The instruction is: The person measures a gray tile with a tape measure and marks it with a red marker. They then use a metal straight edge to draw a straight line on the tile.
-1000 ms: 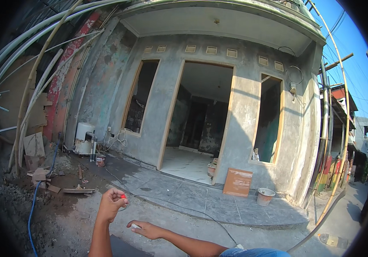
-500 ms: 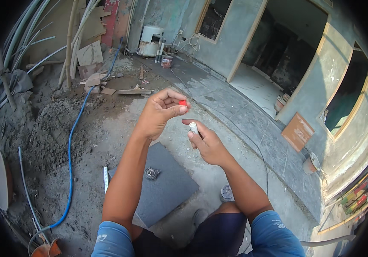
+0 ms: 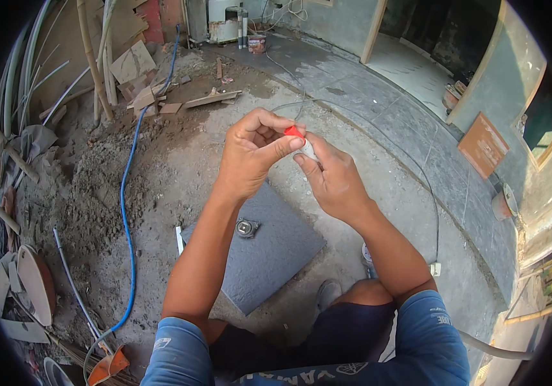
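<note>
Both hands meet in front of me over the ground. My left hand (image 3: 245,154) pinches a small red cap (image 3: 293,132) between thumb and fingers. In my closed right hand (image 3: 339,183) is a small white tube (image 3: 307,152), tilted up toward the left, its lower part covered by the fingers. Cap and tube end come together; whether they are joined, I cannot tell. Below the hands lies a dark grey square tile (image 3: 276,257) on the concrete. A small round metal fitting (image 3: 246,228) sits on that tile, just right of my left forearm.
A blue hose (image 3: 125,212) runs along the dirt heap (image 3: 96,167) at left. Dark paving (image 3: 385,122) with a thin cable borders the right. A brown tile (image 3: 484,145) leans on the wall near a bucket (image 3: 504,203). Beside my right knee stands a small container (image 3: 367,253).
The hands have come together, bringing the red cap to the end of the white tube, where before they were apart. The whole view has shifted, showing more of the near ground.
</note>
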{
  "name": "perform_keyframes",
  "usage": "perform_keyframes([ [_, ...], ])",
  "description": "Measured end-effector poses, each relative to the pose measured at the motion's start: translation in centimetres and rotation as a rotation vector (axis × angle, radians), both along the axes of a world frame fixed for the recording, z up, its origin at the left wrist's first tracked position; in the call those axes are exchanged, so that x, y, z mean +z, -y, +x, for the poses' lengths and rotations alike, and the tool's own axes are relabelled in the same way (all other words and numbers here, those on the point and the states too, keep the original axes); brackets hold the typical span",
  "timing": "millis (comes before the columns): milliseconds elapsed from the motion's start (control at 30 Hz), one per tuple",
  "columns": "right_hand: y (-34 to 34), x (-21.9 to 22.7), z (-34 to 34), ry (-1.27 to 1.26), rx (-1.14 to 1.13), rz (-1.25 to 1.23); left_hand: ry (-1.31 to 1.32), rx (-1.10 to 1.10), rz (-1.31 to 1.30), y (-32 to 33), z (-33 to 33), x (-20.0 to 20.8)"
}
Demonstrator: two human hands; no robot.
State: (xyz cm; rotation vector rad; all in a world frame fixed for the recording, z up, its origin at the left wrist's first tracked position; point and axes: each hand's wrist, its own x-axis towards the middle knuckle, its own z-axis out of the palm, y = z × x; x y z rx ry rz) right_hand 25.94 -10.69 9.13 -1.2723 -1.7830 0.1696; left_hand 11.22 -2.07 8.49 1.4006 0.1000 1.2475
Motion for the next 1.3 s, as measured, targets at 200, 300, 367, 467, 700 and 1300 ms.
perform_keyframes([
  [200, -1.3, -0.9, 1.3, 0.213, -0.197, 0.229, -0.149, 0.216, 0.191, -0.5, 1.4, 0.0],
  [300, -2.0, -2.0, 1.2, 0.312, -0.259, 0.304, -0.171, 0.273, 0.166, -0.2, 1.5, -0.4],
  [367, -2.0, -2.4, 1.3, 0.339, -0.281, 0.306, -0.194, 0.277, 0.112, -0.1, 1.6, -0.6],
  [467, -1.5, -2.6, 1.5, 0.318, -0.254, 0.190, -0.286, 0.207, 0.127, -0.7, 1.3, -0.8],
  [700, -2.4, -3.9, 1.3, 0.028, -0.132, -0.127, -0.314, 0.342, 0.163, -1.3, 2.2, -4.0],
  [1300, -3.2, -5.7, -0.5, 0.309, 0.006, -0.267, -0.672, -0.031, 0.252, -3.0, 0.8, -4.1],
])
